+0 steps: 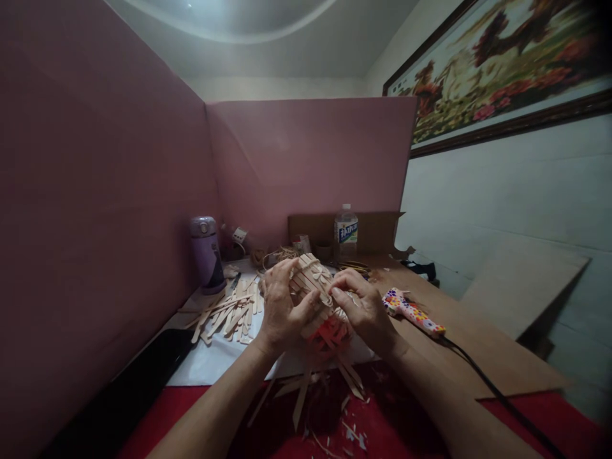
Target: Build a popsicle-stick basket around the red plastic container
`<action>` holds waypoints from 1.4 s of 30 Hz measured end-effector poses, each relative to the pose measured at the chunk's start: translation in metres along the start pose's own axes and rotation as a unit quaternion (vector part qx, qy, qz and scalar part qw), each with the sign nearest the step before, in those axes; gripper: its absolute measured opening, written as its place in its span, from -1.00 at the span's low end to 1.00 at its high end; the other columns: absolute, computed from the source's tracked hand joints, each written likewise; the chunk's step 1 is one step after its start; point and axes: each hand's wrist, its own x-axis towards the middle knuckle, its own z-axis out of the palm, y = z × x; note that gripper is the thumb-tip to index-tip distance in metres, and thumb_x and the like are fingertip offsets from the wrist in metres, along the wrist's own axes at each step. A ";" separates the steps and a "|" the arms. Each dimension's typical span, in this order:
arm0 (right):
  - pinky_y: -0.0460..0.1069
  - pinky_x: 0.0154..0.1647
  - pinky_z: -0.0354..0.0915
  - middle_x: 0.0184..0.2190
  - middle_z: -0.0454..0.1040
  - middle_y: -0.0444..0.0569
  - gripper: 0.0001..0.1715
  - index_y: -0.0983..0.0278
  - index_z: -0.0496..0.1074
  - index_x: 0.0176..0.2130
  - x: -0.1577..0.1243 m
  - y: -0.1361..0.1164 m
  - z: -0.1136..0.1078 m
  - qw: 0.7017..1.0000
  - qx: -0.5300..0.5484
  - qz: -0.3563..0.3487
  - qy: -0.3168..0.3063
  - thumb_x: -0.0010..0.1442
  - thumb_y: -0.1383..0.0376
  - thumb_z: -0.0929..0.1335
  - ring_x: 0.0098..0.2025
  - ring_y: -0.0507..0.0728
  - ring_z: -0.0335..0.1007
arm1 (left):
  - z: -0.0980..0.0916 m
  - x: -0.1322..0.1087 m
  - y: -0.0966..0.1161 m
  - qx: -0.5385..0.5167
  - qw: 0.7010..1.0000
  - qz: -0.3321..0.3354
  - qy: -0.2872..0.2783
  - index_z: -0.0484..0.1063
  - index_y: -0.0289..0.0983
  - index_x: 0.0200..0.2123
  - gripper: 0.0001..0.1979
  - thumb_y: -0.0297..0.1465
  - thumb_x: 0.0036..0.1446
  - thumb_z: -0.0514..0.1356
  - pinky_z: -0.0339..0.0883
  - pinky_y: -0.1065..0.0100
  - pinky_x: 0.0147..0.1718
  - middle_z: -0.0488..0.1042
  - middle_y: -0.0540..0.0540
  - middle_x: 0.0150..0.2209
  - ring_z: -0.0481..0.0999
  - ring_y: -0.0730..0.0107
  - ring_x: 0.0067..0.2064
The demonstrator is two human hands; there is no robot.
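Observation:
A craft piece of flat wooden craft sticks (302, 280) is held up in front of me, with a pale petal-shaped flower (319, 274) on its face. My left hand (282, 306) grips it from the left, thumb across the near side and fingers over the far side. At its right edge, my right hand (358, 303) is closed in a pinch against the craft piece; what sits between the fingertips is too small to make out. Below the hands lies a bunch of red strips (329, 338), partly covered by the craft piece.
Loose craft sticks (232, 315) lie in a pile on white paper (201, 363) at left. A purple bottle (205, 255) stands behind them. At right is a flower-patterned glue gun (414, 312) with a black cord. A labelled plastic bottle (345, 233) stands at the back; scraps (354, 437) litter the red cloth.

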 end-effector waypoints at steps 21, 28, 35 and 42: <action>-0.01 -0.17 0.23 -0.29 0.30 -0.07 -0.89 0.24 0.47 -0.37 0.008 -0.001 -0.011 0.992 0.074 -0.024 -0.097 0.09 0.42 0.35 -0.20 0.09 0.27 | 0.003 0.002 -0.005 -0.003 1.000 0.000 0.009 0.24 -0.20 0.07 -0.51 -0.29 0.06 0.24 0.15 0.09 0.06 0.34 -0.16 0.06 0.28 0.11 0.06; -0.01 -0.20 0.20 -0.36 0.29 -0.10 -0.85 0.25 0.41 -0.44 0.007 0.005 -0.008 0.995 0.057 -0.015 -0.081 0.18 0.33 0.36 -0.26 0.07 0.24 | 0.002 0.002 -0.004 0.001 1.000 0.013 0.011 0.24 -0.20 0.07 -0.50 -0.28 0.05 0.25 0.16 0.09 0.06 0.33 -0.17 0.06 0.27 0.10 0.08; 0.01 -0.17 0.20 -0.38 0.31 -0.09 -0.83 0.24 0.40 -0.46 0.008 0.003 -0.006 0.997 0.044 -0.007 -0.061 0.19 0.32 0.34 -0.26 0.09 0.25 | 0.001 0.001 -0.002 0.002 1.000 0.011 0.003 0.23 -0.18 0.08 -0.48 -0.27 0.05 0.26 0.17 0.06 0.06 0.32 -0.18 0.06 0.27 0.08 0.08; 0.00 -0.19 0.20 -0.36 0.31 -0.08 -0.84 0.24 0.37 -0.46 0.007 0.002 -0.005 0.998 0.038 -0.012 -0.056 0.17 0.35 0.34 -0.25 0.10 0.26 | 0.001 0.002 -0.002 0.000 1.000 0.014 0.003 0.24 -0.19 0.08 -0.48 -0.30 0.04 0.26 0.16 0.06 0.07 0.32 -0.18 0.07 0.27 0.08 0.09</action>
